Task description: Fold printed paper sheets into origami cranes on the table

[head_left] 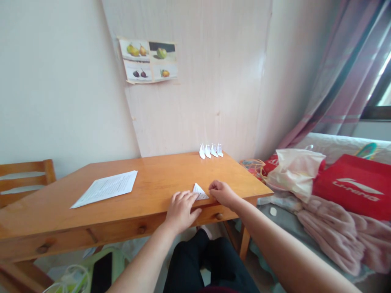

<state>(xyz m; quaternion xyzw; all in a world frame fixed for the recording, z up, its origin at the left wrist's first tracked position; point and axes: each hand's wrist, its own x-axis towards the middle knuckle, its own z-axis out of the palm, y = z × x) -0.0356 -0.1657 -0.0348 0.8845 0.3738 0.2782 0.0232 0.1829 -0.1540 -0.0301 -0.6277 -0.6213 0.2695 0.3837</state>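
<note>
A small sheet of printed paper folded into a triangle (200, 192) lies flat near the front edge of the wooden table (165, 173). My left hand (182, 209) rests at its left side, fingers stretched out, with the fingertips touching the paper. My right hand (222, 193) is curled closed just off its right corner. Whether anything is inside those fingers is hidden. Several white folded-paper figures (211, 151), shaped like little sailboats, stand in a row at the table's back edge.
A stack of printed sheets (106, 187) lies on the table's left part. Drawer knobs (141, 230) stick out along the front. At right, a bed holds a red bag (354, 187), a cream cloth bag (295, 169) and a pink blanket (332, 230). A wooden chair (26, 167) stands at left.
</note>
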